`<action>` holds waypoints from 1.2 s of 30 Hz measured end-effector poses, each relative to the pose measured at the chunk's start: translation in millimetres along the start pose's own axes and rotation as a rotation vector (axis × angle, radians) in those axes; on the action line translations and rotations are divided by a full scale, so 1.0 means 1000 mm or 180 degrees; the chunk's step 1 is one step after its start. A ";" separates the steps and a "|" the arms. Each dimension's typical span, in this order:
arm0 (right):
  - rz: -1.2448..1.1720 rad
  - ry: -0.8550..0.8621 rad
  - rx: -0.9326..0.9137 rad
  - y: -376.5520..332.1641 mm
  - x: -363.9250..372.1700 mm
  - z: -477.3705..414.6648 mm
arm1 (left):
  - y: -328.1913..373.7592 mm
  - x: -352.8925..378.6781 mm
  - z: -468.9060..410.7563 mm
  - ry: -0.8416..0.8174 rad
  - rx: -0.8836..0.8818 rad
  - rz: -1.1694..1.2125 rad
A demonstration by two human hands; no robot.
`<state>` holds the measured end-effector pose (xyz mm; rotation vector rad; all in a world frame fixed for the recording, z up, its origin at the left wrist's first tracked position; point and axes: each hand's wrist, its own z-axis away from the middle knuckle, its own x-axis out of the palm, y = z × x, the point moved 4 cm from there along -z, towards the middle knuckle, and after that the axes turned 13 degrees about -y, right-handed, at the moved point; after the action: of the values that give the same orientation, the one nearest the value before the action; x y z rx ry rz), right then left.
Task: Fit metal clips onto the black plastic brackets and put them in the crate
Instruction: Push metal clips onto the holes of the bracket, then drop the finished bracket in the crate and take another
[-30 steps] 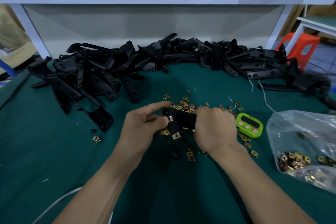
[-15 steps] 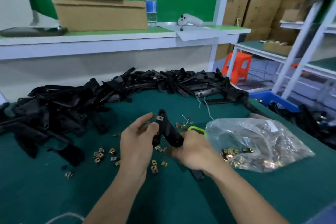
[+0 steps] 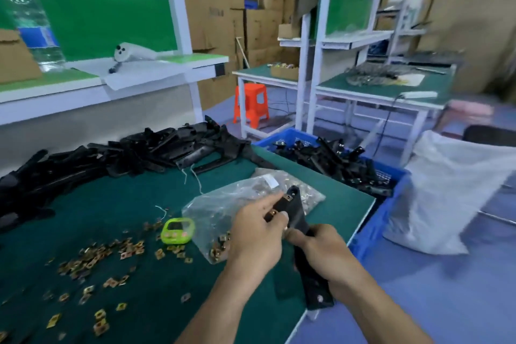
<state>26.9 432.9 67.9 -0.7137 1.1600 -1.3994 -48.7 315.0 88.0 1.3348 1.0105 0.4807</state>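
Workshop bench with green mat [image 3: 139, 204]; blue crate [image 3: 402, 176] sits just off its right edge, with black brackets already inside. The person holds one black bracket [image 3: 297, 212] over the bench's right corner, above the bag of clips [image 3: 223, 204].

Left hand [image 3: 257, 234] pinches the upper end, thumb and forefinger closed on it beside a brass-coloured clip [image 3: 273, 213]. A second clip [image 3: 287, 198] shows near the top. Right hand [image 3: 326, 257] is wrapped round the lower shank, fingers curled. Neither hand is spread.

Read: fitting on this piece looks done or at final check, so the step in hand is transfer to the crate.

Next move needs the left hand to release and the right to carry the bracket past the bench edge and over the crate wall. Low precision. After that, a fresh piece from the bracket pile [image 3: 139, 153] and a loose clip [image 3: 111, 254] off the mat.

Can't confirm all clip positions are filled; the hands hide part of the bracket.
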 end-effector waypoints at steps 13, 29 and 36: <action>-0.0961 0.0313 0.0708 -0.077 -0.162 -0.169 | 0.069 0.042 -0.136 -0.0088 -0.0199 -0.0287; 0.1300 -0.0065 -0.1064 -0.144 0.079 -0.157 | -0.035 -0.184 -0.030 0.1794 -0.0325 -0.0091; 0.1645 -0.1465 -0.1117 -0.155 0.237 -0.132 | -0.064 -0.274 0.069 0.2619 -0.0800 -0.0125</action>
<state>-195.5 220.0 121.7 -0.8497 1.1195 -0.5650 -149.8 44.2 110.9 0.8806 1.5723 1.1383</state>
